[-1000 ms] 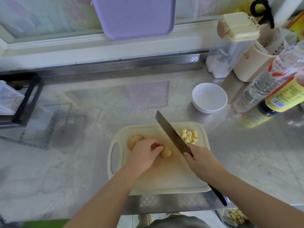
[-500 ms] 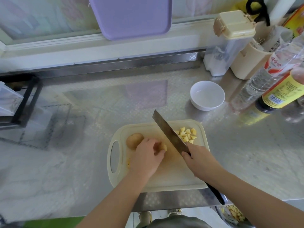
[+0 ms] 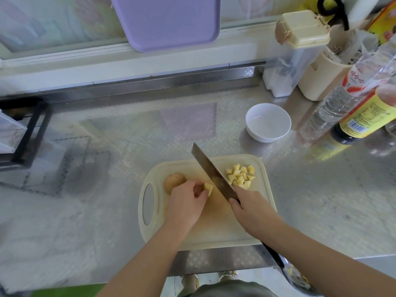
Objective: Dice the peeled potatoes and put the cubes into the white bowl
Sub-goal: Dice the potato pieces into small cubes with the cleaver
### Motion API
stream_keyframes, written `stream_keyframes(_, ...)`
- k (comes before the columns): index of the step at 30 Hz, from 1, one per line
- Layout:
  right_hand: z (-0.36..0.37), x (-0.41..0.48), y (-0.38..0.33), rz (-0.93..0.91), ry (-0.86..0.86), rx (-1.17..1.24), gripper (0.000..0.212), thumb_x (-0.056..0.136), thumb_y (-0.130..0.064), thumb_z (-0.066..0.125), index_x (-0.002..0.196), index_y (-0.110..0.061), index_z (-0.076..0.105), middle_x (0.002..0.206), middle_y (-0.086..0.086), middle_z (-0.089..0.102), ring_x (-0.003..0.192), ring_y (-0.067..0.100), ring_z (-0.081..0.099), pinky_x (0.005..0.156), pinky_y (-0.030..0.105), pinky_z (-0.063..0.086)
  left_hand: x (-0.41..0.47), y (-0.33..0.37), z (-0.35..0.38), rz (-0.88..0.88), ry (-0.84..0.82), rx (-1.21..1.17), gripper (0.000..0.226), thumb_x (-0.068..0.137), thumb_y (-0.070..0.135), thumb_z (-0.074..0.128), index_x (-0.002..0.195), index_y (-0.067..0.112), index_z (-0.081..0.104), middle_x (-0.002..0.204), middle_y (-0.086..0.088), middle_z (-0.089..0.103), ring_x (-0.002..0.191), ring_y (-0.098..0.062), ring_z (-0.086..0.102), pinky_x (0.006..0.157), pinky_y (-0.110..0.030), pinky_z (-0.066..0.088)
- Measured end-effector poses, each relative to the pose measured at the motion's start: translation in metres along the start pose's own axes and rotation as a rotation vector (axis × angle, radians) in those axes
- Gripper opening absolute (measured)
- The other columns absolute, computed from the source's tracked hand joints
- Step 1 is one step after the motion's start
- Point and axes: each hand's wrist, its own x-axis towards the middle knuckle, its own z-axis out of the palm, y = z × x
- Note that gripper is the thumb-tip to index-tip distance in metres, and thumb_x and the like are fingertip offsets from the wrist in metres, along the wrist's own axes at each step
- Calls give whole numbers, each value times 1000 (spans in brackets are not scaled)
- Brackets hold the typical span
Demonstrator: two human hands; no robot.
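Note:
A cream cutting board (image 3: pixel 216 232) lies on the steel counter. My left hand (image 3: pixel 185 203) pinches a yellow potato piece (image 3: pixel 208 188) near the board's middle. A whole potato (image 3: pixel 174 181) rests just left of that hand. My right hand (image 3: pixel 249 209) grips the handle of a cleaver (image 3: pixel 211 173), whose blade slants up and left, right beside the held piece. A pile of several potato cubes (image 3: pixel 241 176) sits at the board's far right corner. The white bowl (image 3: pixel 267 122) stands empty beyond the board to the right.
Bottles (image 3: pixel 362 116), a cream utensil holder (image 3: pixel 321 80) and a clear lidded container (image 3: pixel 287 67) crowd the back right. A purple board (image 3: pixel 167 20) leans on the window ledge. A black rack (image 3: pixel 27 136) stands at the left. A container with cubes (image 3: pixel 296 275) sits below the counter edge.
My left hand has turned the potato piece and shifted it slightly away from me. The cleaver has stayed beside it with little movement.

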Motion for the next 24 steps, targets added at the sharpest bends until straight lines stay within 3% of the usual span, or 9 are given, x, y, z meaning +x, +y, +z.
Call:
stream_keyframes(7, 7, 4, -3, -11, 8, -14, 17, 104, -30, 42, 98, -22, 55, 81, -3, 61, 72, 13, 60, 72, 36, 56, 0, 6, 2, -31, 3, -7, 19, 91, 34, 66, 107, 25, 67, 90, 15, 66, 83, 1, 60, 67, -8, 40)
stream_keyframes(14, 8, 11, -3, -19, -34, -27, 19, 104, -28, 42, 98, -19, 57, 82, -1, 62, 71, 14, 61, 71, 37, 57, 1, 9, 1, -13, -11, 23, 19, 91, 32, 66, 107, 22, 68, 94, 12, 68, 86, -2, 62, 74, -13, 45)
stream_keyframes(17, 11, 18, -8, -20, -62, -50, 17, 105, -26, 42, 103, -18, 57, 87, -1, 62, 75, 13, 61, 75, 36, 57, 1, 10, 1, 0, -10, 21, 17, 91, 32, 66, 104, 22, 68, 91, 13, 68, 82, -1, 62, 69, -12, 45)
stream_keyframes(21, 12, 22, -11, -11, -54, -59, 16, 103, -26, 42, 105, -17, 56, 92, 3, 64, 81, 19, 63, 79, 40, 56, 0, 10, 0, -3, -29, 30, 18, 92, 33, 65, 108, 23, 64, 90, 15, 65, 78, 2, 58, 59, -7, 38)
stream_keyframes(24, 12, 20, -8, 39, -20, -5, 15, 103, -27, 43, 106, -22, 57, 89, 0, 64, 79, 16, 62, 77, 39, 56, -2, 12, -2, -13, -72, -3, 27, 94, 31, 62, 120, 26, 58, 95, 17, 64, 82, 3, 57, 64, -7, 38)
